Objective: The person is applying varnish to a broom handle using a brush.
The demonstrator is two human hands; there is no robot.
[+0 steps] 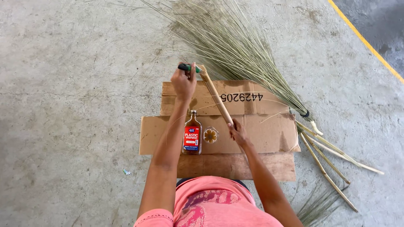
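Observation:
My left hand (183, 82) is closed round a small brush with a green and black handle (188, 67), its tip against the far end of a wooden stick (215, 96). My right hand (238, 131) grips the near end of that stick, which slants up and away to the left over flattened cardboard (261, 134). A flat brown bottle with a red and blue label (192, 133) lies on the cardboard between my arms. Beside it sits a small clear dish with brown liquid (210, 135).
A broom of long dry grass stalks (235, 46) fans out on the concrete floor beyond the cardboard, bound with a black band (304, 114). Several thin bamboo sticks (328, 159) lie at the right. A yellow line (366, 42) crosses the floor's upper right corner. A wooden board (235, 166) lies under the cardboard.

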